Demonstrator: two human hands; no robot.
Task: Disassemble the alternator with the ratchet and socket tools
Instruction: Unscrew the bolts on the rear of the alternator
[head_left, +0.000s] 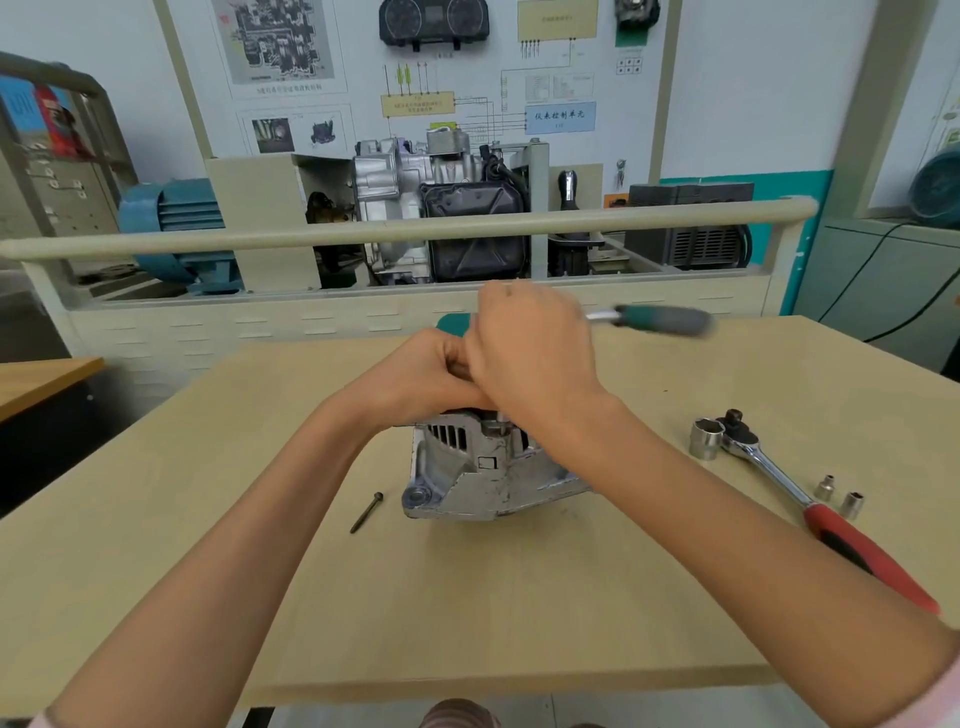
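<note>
- Ratchet (660, 318) handle is sticking out toward 3 o'clock from right hand (530, 348), which is gripping its head end above alternator (478, 467).
- Left hand (421, 371) is curling onto alternator top at 9 o'clock, steadying.

I see the alternator (467, 475) at centre: cast metal housing, dull silver, scuffed & scratched, rough-looking. Table (208, 519) is pale wood-look board, matt, smooth. At 9 o'clock of the alt., a dark bolt (367, 512), matt metal. At 3 o'clock, big ratchet (795, 488): polished chrome shank, glossy, w/ red & black grip, prob. plastic or rubber. Large socket (705, 439) & two small sockets (839, 496): bright satin metal. At 1 o'clock a blurred green/grey tool handle (662, 319), looks matt; I can't tell the material.
</note>
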